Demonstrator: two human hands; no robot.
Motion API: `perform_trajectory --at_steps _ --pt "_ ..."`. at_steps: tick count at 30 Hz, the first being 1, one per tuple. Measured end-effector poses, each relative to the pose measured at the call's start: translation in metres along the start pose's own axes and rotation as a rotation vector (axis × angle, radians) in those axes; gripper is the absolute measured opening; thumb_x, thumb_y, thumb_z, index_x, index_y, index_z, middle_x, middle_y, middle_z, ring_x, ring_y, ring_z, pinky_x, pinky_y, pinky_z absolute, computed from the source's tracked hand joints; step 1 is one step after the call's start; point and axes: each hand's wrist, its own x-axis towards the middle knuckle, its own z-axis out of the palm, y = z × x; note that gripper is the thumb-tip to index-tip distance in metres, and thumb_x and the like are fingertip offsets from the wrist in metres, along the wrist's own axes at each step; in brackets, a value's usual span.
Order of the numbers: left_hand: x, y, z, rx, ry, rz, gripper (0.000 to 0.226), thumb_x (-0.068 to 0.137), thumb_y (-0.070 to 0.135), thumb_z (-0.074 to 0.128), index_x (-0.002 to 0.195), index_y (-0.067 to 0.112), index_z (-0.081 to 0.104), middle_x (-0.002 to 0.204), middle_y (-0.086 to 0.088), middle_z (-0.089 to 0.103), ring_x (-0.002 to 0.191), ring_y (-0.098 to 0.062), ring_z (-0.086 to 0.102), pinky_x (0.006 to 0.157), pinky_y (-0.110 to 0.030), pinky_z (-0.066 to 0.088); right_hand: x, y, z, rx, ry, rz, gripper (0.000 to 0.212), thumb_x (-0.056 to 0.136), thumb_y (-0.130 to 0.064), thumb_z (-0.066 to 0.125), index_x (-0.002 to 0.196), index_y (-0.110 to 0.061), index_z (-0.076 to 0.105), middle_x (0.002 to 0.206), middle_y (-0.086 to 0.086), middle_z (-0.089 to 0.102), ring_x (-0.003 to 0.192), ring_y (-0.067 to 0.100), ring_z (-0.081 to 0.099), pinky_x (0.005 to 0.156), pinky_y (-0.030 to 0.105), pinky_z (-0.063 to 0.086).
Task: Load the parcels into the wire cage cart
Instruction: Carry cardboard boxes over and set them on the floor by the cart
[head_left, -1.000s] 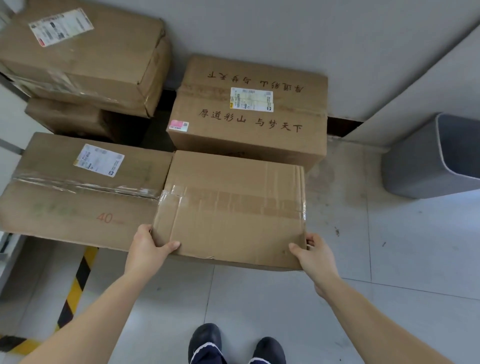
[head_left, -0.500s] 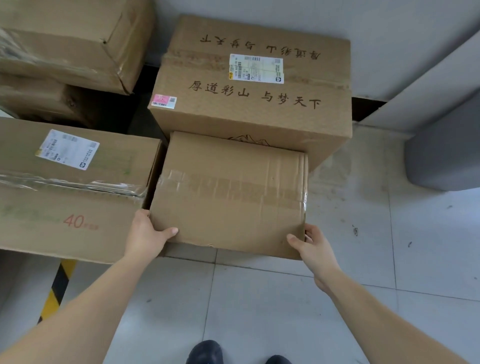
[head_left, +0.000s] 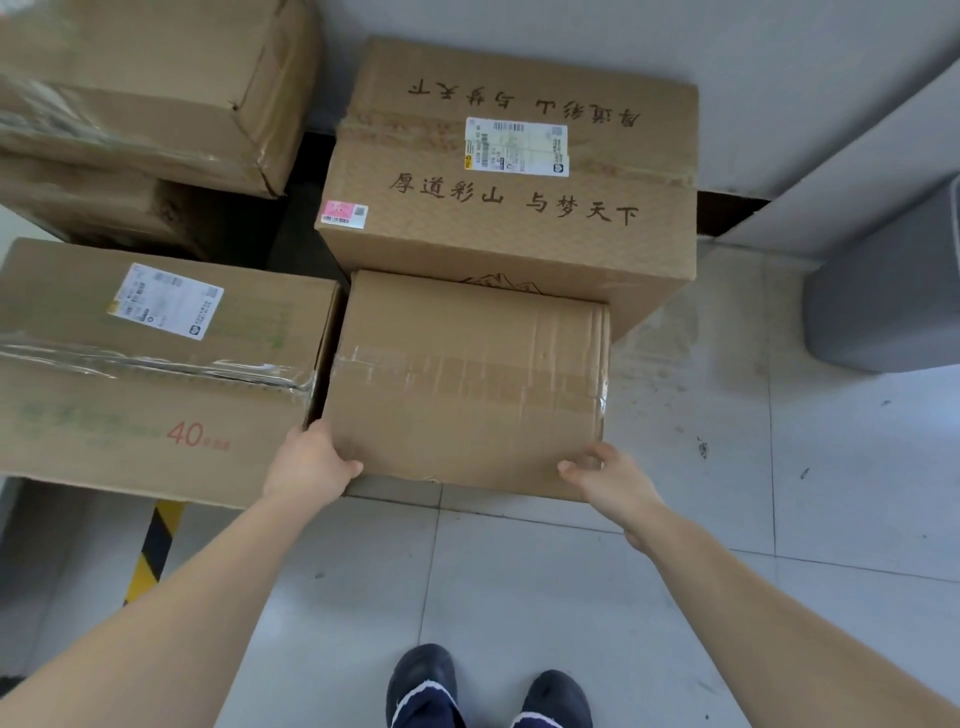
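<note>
Head view, looking down at a cluster of parcels against the far wall. The plain box, taped across its top, lies in the middle; its left side is just beside the labelled box marked "40", and its far edge meets the front of the lettered box. The left hand grasps the near left corner, thumb on the top face, fingers hidden down the side; the right hand grasps the near right corner, thumb on the top edge, fingers curled round the corner, though blur softens the detail. Two stacked boxes stand far left; a grey bin stands at the right; a yellow and black floor stripe runs under the labelled box; the person's shoes show at the near edge.

Change: a second ago the plain box was carried high enough to overlap the near right corner of the labelled box; it has since sunk into the gap beside that box, its top face now below its neighbour's, and it appears to sit on or just above the tiled floor. The lettered box fills more of the view than before, so the head has probably come down with the load; both hands have kept their corners throughout.

Meaning for the task: the parcel is, by this reading, being set down among the others, not carried off; the wire cage cart is not in view, so loading of this parcel is judged not yet begun.
</note>
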Motion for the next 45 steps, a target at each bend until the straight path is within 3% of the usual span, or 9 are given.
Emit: perform_trajectory --at_steps 5,11,14,18,24,30,39,45 --pt "-0.041 0.012 -0.042 0.003 -0.044 0.076 0.062 0.086 0.028 0.070 0.141 0.011 0.045 0.139 -0.013 0.051 0.122 -0.031 0.052 0.096 -0.038 0.046 -0.047 -0.030 -0.016 -0.062 -0.010 -0.021 0.052 0.094 -0.035 0.059 0.140 -0.016 0.046 0.145 0.005 0.046 0.130 0.025 0.045 0.102 0.035 0.038" --pt "-0.101 0.024 -0.107 0.028 -0.031 0.143 0.052 0.087 0.029 0.068 0.134 0.013 0.053 0.130 -0.006 0.058 0.117 -0.025 0.054 0.094 -0.035 0.046 -0.120 -0.068 -0.051 -0.071 0.027 -0.046 0.039 0.092 -0.033 0.061 0.127 -0.016 0.057 0.125 0.002 0.057 0.118 0.023 0.054 0.102 0.034 0.042" --pt "-0.137 0.030 -0.142 0.054 -0.020 0.174 0.047 0.087 0.029 0.067 0.131 0.016 0.055 0.128 -0.003 0.059 0.114 -0.024 0.056 0.088 -0.031 0.044 -0.162 -0.091 -0.069 -0.128 0.045 -0.090 0.033 0.092 -0.034 0.061 0.120 -0.017 0.060 0.114 -0.001 0.058 0.111 0.020 0.056 0.091 0.029 0.043" --pt "-0.189 0.036 -0.189 0.069 0.021 0.235 0.043 0.088 0.028 0.066 0.129 0.020 0.057 0.127 0.000 0.060 0.107 -0.022 0.062 0.087 -0.034 0.051 -0.224 -0.125 -0.093 -0.305 0.032 -0.182 0.038 0.094 -0.035 0.057 0.127 -0.016 0.057 0.125 0.000 0.058 0.111 0.019 0.055 0.087 0.025 0.039" --pt "-0.268 0.041 -0.259 0.062 0.142 0.314 0.028 0.089 0.029 0.065 0.115 0.018 0.063 0.109 0.001 0.064 0.096 -0.018 0.060 0.083 -0.030 0.052 -0.308 -0.166 -0.128 -0.513 0.083 -0.329 0.043 0.094 -0.041 0.055 0.132 -0.021 0.053 0.133 -0.001 0.056 0.115 0.019 0.056 0.093 0.031 0.045" --pt "-0.358 0.040 -0.301 0.021 0.313 0.356 0.041 0.090 0.029 0.065 0.129 0.021 0.057 0.118 0.002 0.061 0.106 -0.016 0.059 0.089 -0.028 0.052 -0.386 -0.193 -0.156 -0.656 0.126 -0.490 0.039 0.091 -0.042 0.055 0.125 -0.024 0.058 0.126 -0.003 0.062 0.114 0.017 0.058 0.094 0.031 0.048" --pt "-0.511 0.005 -0.323 0.016 0.509 0.271 0.032 0.090 0.028 0.063 0.121 0.021 0.059 0.108 0.004 0.059 0.093 -0.015 0.052 0.073 -0.025 0.042 -0.513 -0.193 -0.192 -0.775 0.185 -0.793 0.041 0.089 -0.045 0.057 0.123 -0.022 0.059 0.124 -0.001 0.063 0.114 0.020 0.057 0.094 0.032 0.048" --pt "-0.606 -0.027 -0.322 -0.006 0.600 0.197 0.036 0.089 0.034 0.063 0.124 0.026 0.057 0.112 0.006 0.057 0.099 -0.016 0.054 0.077 -0.027 0.048 -0.596 -0.186 -0.195 -0.807 0.171 -0.973 0.038 0.089 -0.042 0.057 0.122 -0.022 0.060 0.118 -0.002 0.064 0.106 0.018 0.059 0.090 0.034 0.051"
